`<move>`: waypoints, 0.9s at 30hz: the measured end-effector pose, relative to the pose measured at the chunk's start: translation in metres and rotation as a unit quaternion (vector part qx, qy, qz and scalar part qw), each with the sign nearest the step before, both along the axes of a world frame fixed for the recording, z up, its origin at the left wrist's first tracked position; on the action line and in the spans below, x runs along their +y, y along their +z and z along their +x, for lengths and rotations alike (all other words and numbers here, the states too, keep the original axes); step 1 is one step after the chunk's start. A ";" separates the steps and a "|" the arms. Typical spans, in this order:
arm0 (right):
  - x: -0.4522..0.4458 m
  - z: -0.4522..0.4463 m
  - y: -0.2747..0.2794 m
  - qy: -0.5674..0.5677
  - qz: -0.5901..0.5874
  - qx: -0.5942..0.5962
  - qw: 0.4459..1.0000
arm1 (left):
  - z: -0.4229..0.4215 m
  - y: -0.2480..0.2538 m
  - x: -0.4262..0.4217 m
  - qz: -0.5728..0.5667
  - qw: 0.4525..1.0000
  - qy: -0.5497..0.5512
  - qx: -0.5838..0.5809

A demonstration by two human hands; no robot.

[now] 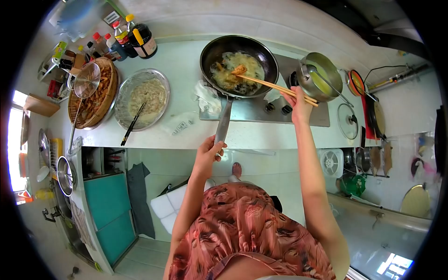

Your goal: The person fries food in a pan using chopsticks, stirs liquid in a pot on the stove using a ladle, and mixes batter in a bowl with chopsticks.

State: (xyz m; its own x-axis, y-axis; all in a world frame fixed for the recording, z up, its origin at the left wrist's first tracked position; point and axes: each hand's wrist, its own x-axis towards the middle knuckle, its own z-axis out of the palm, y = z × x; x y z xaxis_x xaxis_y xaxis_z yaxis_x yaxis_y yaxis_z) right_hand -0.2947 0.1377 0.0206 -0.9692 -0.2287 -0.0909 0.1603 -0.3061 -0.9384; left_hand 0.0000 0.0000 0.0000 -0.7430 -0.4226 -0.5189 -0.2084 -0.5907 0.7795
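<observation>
My left hand is closed round the grey handle of a dark frying pan on the stove. Bubbling oil fills the pan's bottom, with browned pieces of food in it. In my right hand is a pair of long wooden cooking chopsticks. Their tips reach into the pan, at a golden fried piece. Whether the tips grip that piece or only touch it, I cannot tell. A crumpled white cloth lies beside the pan, left of its handle.
To the right, a pot with yellowish liquid and a ladle stands on the stove. Left on the counter are a metal bowl of batter with dark chopsticks, a wicker basket of fried food under a strainer, and several bottles.
</observation>
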 end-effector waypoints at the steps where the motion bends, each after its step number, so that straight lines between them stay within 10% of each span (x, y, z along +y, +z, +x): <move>1: 0.006 0.000 0.001 -0.009 0.000 0.003 1.000 | 0.000 0.001 0.000 0.003 1.000 0.003 0.000; 8: 0.015 0.016 0.006 -0.018 0.129 0.169 0.977 | 0.001 -0.001 0.002 0.010 1.000 0.016 0.012; 15: 0.012 0.021 0.038 0.236 0.339 0.520 0.747 | 0.000 0.005 0.001 -0.057 0.998 -0.007 0.004; 22: 0.010 0.007 0.049 0.103 0.211 0.260 0.937 | 0.001 -0.003 -0.001 -0.201 0.979 0.002 -0.023; 27: 0.002 0.002 0.037 0.133 0.160 0.173 0.963 | -0.003 0.005 0.004 -0.348 0.936 0.022 -0.043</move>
